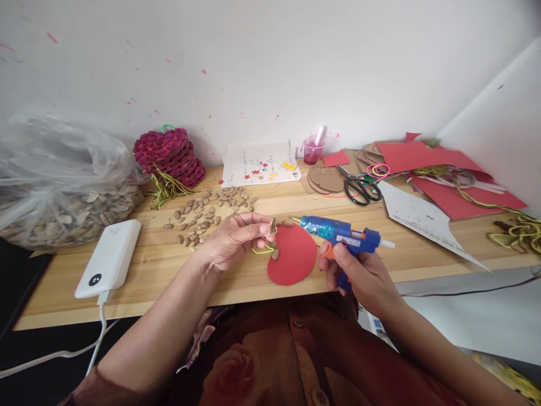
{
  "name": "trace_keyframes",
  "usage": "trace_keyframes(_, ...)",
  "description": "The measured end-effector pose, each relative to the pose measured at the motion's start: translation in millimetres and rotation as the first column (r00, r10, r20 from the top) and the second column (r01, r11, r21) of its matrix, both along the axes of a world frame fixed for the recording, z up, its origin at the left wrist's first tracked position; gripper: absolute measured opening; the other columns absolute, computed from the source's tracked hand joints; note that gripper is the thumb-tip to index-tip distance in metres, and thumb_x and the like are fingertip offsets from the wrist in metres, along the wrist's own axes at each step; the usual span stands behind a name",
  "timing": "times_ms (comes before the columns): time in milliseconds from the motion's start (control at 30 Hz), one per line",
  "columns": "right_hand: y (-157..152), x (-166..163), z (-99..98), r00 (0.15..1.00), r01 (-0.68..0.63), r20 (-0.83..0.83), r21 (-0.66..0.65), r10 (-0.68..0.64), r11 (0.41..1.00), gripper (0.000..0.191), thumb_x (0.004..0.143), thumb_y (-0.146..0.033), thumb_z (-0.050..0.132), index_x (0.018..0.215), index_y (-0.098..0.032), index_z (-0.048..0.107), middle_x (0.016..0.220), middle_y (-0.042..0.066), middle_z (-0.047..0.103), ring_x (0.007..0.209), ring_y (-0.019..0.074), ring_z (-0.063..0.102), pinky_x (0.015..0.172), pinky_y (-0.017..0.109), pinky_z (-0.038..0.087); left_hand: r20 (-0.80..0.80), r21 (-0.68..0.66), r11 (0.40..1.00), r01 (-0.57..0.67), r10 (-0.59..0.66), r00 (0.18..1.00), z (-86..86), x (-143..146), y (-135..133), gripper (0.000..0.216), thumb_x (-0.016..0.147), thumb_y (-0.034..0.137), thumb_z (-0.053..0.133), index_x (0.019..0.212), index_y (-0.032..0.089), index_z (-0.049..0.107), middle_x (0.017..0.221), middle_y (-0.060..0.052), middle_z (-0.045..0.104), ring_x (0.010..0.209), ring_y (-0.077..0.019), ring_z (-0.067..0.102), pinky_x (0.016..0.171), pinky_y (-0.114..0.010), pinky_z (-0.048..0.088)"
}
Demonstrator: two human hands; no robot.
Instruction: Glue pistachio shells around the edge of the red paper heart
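My left hand [230, 239] pinches a small brown nut shell [273, 227] between thumb and fingertips, its hollow side partly showing. My right hand [369, 276] is wrapped round the handle of a blue hot glue gun [338, 232], fingers at its orange trigger. The gun's nozzle points left, close to the pinched shell but apart from it. Below both hands a red paper disc [296, 259] lies near the table's front edge. A few shells sit along its upper and left rim, and a yellow-green cord loop [262, 250] shows at its left side.
Loose shells [209, 214] are scattered left of centre. Behind are a plastic bag of shells [71, 186], a fuchsia shell ornament [169, 155], a paper sheet [240, 163] and a cup [311, 151]. Scissors [359, 189] and red card [435, 158] lie right; a power bank [109, 256] lies left.
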State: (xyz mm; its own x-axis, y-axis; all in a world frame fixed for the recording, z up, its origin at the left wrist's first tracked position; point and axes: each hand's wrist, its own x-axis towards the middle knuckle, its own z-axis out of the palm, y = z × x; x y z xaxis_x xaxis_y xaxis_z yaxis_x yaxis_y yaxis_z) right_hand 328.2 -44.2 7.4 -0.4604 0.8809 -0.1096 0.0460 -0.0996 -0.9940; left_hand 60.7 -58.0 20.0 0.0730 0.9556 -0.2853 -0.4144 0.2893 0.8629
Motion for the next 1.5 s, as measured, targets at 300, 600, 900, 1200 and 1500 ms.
trace_keyframes(300,39.6,-5.1,3.6,0.951,0.092,-0.226,-0.442,-0.21,0.893,0.046,0.093,-0.069,0.057,0.103,-0.024,0.058,0.062,-0.003,0.063,0.05,0.014,0.063,0.037,0.018,0.044,-0.751,0.206,0.949,0.239,-0.004,0.66,11.4,12.7,32.0,0.01,0.078,0.024,0.082,0.083,0.016,0.08,0.073,-0.004,0.076,0.06,-0.0131,0.065,0.053,-0.021,0.047)
trace_keyframes(600,52.3,-7.2,-0.6,0.951,0.014,-0.249,-0.562,-0.185,0.827,0.041,0.093,-0.064,0.061,0.102,-0.024,0.062,0.063,-0.001,0.064,0.065,0.02,0.075,0.053,0.025,0.061,-0.942,0.311,0.588,0.746,0.297,0.159,2.7,25.7,53.4,0.01,0.094,0.013,0.065,0.096,0.017,0.074,0.088,-0.005,0.071,0.088,-0.0191,0.062,0.078,-0.031,0.05)
trace_keyframes(900,52.0,-3.8,-4.5,0.93,-0.038,-0.311,-0.611,-0.195,0.791,0.041,0.087,-0.063,0.071,0.1,-0.024,0.066,0.066,-0.002,0.065,0.073,0.0197,0.077,0.075,0.033,0.065,-0.961,0.251,0.538,0.804,0.236,0.142,1.7,27.2,62.8,0.015,0.102,0.022,0.057,0.102,0.017,0.071,0.093,-0.006,0.069,0.091,-0.0193,0.061,0.08,-0.032,0.051)
trace_keyframes(1200,58.8,-2.6,-5.7,0.924,-0.039,-0.325,-0.608,-0.203,0.793,0.038,0.088,-0.062,0.072,0.099,-0.025,0.069,0.067,-0.002,0.065,0.075,0.0191,0.075,0.079,0.037,0.064,-0.973,0.209,0.555,0.805,0.201,0.114,-2.0,28.3,66.0,0.014,0.102,0.021,0.056,0.101,0.017,0.07,0.095,-0.005,0.07,0.09,-0.0181,0.064,0.078,-0.029,0.052)
trace_keyframes(1500,59.7,-2.2,-6.0,0.919,-0.032,-0.332,-0.605,-0.214,0.796,0.036,0.089,-0.06,0.071,0.097,-0.025,0.071,0.067,-0.003,0.065,0.071,0.0161,0.073,0.08,0.036,0.064,-0.983,0.169,0.567,0.806,0.156,0.097,0.8,25.3,66.1,0.018,0.105,0.023,0.052,0.102,0.019,0.069,0.097,-0.005,0.068,0.091,-0.0173,0.063,0.08,-0.029,0.051)
